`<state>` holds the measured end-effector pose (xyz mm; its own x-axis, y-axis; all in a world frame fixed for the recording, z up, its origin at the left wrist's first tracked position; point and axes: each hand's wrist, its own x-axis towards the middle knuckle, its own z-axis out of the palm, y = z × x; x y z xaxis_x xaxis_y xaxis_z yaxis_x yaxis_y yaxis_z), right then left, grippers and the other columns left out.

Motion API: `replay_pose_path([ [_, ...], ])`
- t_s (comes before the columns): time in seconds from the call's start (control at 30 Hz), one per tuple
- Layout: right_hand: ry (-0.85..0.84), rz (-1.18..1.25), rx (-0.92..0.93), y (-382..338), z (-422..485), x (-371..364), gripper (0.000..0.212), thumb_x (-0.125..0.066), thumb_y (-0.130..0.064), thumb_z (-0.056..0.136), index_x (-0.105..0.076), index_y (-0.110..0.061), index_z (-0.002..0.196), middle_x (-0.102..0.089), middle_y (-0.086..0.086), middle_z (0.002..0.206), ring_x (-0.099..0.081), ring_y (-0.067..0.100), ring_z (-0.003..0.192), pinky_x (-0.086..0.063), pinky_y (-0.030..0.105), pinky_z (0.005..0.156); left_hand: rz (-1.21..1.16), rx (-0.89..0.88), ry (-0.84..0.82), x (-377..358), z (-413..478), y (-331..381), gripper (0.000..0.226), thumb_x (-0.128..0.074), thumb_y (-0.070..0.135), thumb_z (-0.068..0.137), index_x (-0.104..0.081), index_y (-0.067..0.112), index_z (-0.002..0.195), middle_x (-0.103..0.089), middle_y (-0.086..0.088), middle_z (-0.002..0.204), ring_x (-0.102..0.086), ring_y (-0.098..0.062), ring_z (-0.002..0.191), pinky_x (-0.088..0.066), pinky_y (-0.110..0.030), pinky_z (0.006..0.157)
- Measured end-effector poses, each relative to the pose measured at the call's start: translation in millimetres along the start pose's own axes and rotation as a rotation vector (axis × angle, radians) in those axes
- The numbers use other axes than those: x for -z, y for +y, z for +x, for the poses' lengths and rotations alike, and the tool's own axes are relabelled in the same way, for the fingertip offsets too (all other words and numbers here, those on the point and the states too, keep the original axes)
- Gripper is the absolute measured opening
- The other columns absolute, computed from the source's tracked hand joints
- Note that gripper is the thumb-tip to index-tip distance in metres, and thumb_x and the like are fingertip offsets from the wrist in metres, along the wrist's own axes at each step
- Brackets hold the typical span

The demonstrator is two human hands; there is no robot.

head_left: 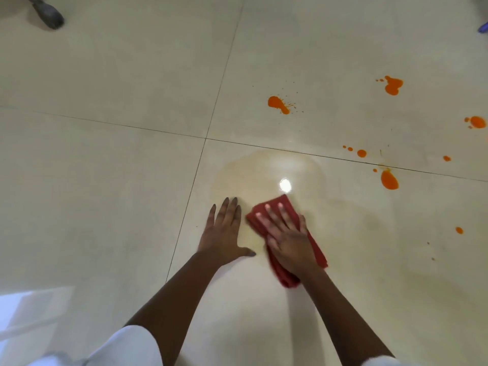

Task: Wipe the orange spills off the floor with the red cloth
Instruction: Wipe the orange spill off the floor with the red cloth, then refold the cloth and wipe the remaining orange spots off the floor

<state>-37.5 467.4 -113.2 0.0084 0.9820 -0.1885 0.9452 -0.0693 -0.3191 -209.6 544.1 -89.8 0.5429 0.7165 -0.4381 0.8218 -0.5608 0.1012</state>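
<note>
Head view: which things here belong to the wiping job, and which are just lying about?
Job:
- folded red cloth under the right hand
- orange spill splotches
- left hand, flat on the cream tiled floor

Lying about:
- grey shoe, top left
- blue object at right edge, unclear

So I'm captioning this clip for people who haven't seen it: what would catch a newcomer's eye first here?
The bright orange spills scattered over the pale tiled floor, all up and to the right. Next, the red cloth pressed flat under the right hand near the middle, with the left hand spread bare on the tile beside it. A faint yellowish smear lies just beyond the cloth.
</note>
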Motion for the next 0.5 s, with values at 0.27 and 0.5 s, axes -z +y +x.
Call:
replay_pose_path([
  [0.27,0.200,0.672,-0.445,12.0,9.3,30.5,0.046,-0.036,-0.015,0.099,-0.032,-0.024,0.144,-0.020,-0.008,0.151,0.001,0.006,0.139,0.006,0.035,0.116,-0.427,-0.012,0.150,7.6,16.4,48.2,0.050,-0.040,0.032,0.098,-0.037,0.002,0.139,-0.025,-0.014,0.153,-0.017,-0.028,0.141,-0.019,-0.035,0.114],
  [0.5,0.320,1.401,-0.493,8.3,-20.4,78.8,0.040,-0.039,-0.003,0.094,-0.059,-0.026,0.119,-0.063,0.002,0.120,-0.062,0.013,0.103,-0.051,0.023,0.082,-1.589,0.157,-0.136,69.5,26.5,107.5,0.023,-0.043,0.024,0.099,-0.059,0.010,0.090,-0.062,-0.003,0.085,-0.061,-0.018,0.072,-0.050,-0.027,0.065],
])
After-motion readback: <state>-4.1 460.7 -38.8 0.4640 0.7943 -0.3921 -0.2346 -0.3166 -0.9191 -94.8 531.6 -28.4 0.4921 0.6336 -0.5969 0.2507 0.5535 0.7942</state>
